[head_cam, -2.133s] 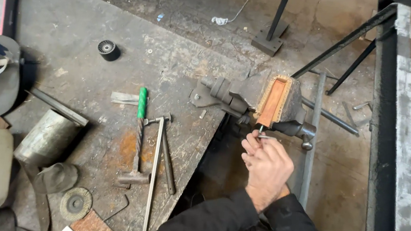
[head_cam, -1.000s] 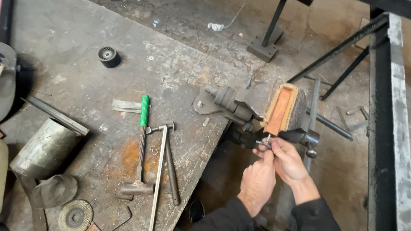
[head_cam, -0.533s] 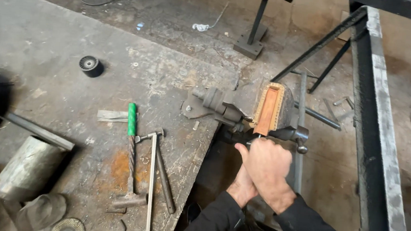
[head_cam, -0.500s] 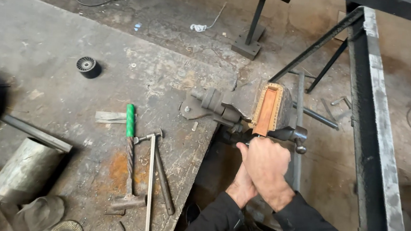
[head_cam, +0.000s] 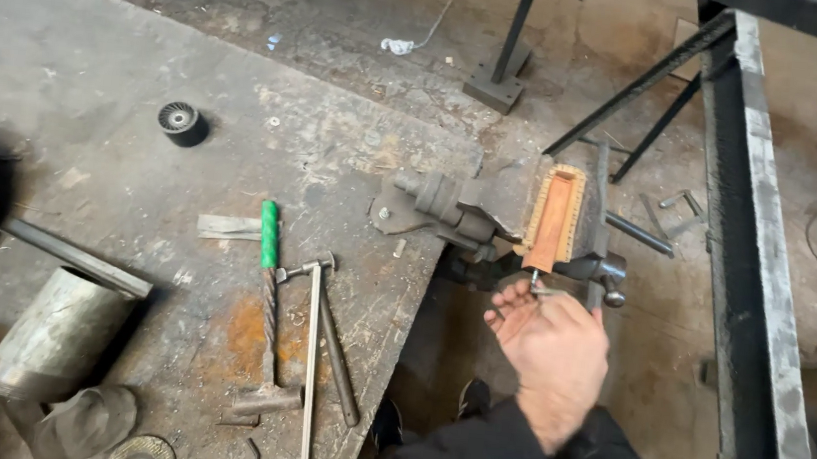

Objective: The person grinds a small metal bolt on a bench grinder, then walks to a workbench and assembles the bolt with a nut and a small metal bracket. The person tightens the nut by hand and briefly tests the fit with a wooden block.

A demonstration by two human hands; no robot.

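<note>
A bench vise [head_cam: 450,209] at the corner of the steel workbench [head_cam: 95,60] clamps an orange, rust-coloured rectangular piece [head_cam: 554,219] upright. Just below that piece a small metal pin [head_cam: 535,280] sticks out. My right hand [head_cam: 556,359] reaches up to it with the fingertips pinched on the pin. My left hand [head_cam: 505,314] lies mostly hidden under the right one; only some curled fingers show beside the pin. Both dark sleeves come in from the bottom edge.
On the bench lie a green-handled twisted tool [head_cam: 271,236], long metal rods [head_cam: 310,370], a flat strip [head_cam: 227,227], a black ribbed wheel [head_cam: 179,123], a metal cylinder [head_cam: 54,335] and a grinding disc [head_cam: 142,455]. A dark steel frame [head_cam: 756,253] stands at the right.
The camera has tilted, so the vise sits higher and farther right. My hands have dropped slightly below the vise, with the fingers now spread toward the pin rather than covering it.
</note>
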